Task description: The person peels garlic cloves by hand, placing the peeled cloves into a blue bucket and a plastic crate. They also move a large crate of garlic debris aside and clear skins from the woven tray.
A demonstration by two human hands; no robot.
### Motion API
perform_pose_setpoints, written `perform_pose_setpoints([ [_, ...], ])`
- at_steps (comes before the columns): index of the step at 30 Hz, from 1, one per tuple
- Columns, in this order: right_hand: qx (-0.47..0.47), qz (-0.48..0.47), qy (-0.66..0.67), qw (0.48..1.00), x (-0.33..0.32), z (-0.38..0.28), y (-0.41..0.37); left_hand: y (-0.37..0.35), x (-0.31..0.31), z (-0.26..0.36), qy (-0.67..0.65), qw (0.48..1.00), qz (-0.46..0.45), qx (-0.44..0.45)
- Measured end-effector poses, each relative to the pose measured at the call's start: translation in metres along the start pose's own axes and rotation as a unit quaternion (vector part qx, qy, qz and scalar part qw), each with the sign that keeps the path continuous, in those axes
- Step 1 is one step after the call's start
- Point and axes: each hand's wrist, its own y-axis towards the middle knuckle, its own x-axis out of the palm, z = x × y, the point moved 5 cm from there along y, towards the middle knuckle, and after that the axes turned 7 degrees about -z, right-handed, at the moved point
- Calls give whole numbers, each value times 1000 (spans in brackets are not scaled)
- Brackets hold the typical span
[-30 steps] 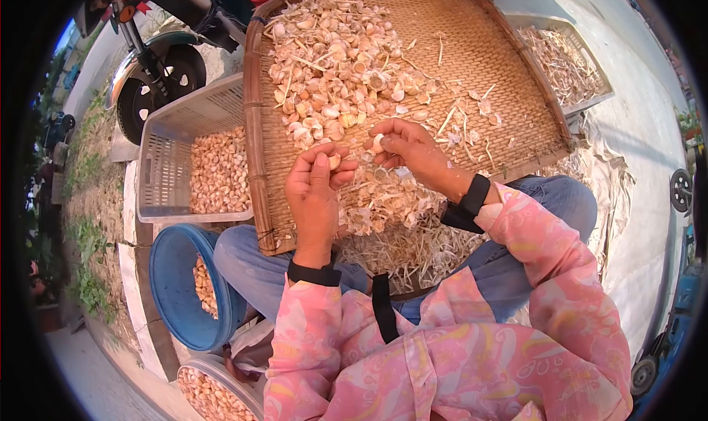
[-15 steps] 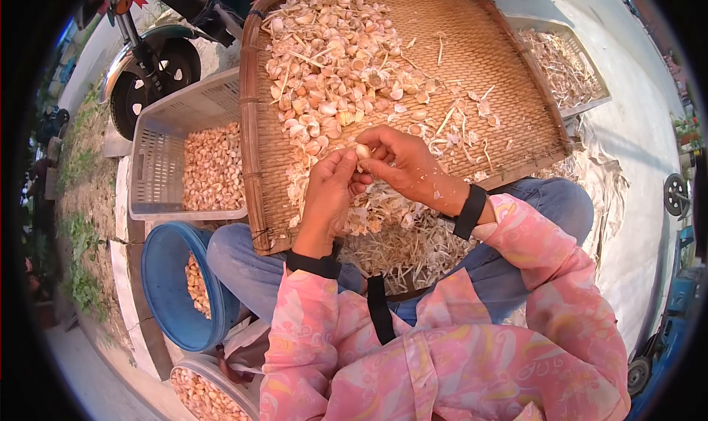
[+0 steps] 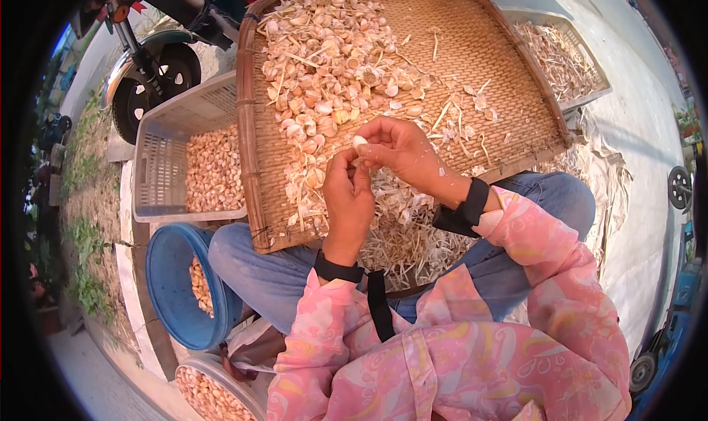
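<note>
Between the thumb and fingertips of my right hand is a pale garlic clove. Just below it, my left hand is closed with thumb and fingers pinched together; anything inside them is hidden. Both hands hover above the near part of a woven bamboo tray resting across my lap. A heap of garlic cloves covers the tray's left side. Loose papery skins lie beneath my hands, and bits of dry stalk are scattered to their right.
To the left stand a plastic crate of cloves, a blue bucket and a tub, both with cloves inside. Another crate at the right holds husks. A wheeled vehicle is parked at upper left.
My left hand has shifted right and now sits below the clove. The clove, earlier between both hands' fingers, is now at my right fingertips and looks whiter.
</note>
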Motion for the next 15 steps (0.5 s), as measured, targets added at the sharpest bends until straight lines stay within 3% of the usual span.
perform_pose_setpoints([
  [1, -57, 0, -161, 985, -1, -6, -3, -1, -2, -5, -62, 997, -10, -47],
  [3, -167, -1, -463, 870, 9, -27, -12, -5, -9, -15, -184, 973, -27, -140],
  [4, -173, -18, -499, 849, 12, -29, -12, -7, -12, -20, -243, 952, -36, -185],
  [6, -179, -57, -563, 805, 22, -28, -16, -14, -15, -14, -493, 835, -98, -221],
  [8, -135, -111, -467, 867, 31, -26, -16, -15, -16, -19, -670, 698, -155, -203],
  [9, -114, -138, -417, 891, 34, -24, -15, -17, -17, -21, -691, 685, -123, -195],
  [11, -193, -15, -483, 854, 13, -30, -9, -22, -25, -27, -643, 730, -60, -224],
  [12, -231, 46, -510, 827, -5, -31, -6, -26, -30, -30, -618, 749, -27, -238],
  [14, -184, 159, -660, 711, -58, -24, 2, -32, -40, -30, -633, 736, -16, -239],
  [15, -114, 156, -691, 697, -85, -9, 2, -35, -46, -30, -637, 732, -7, -242],
])
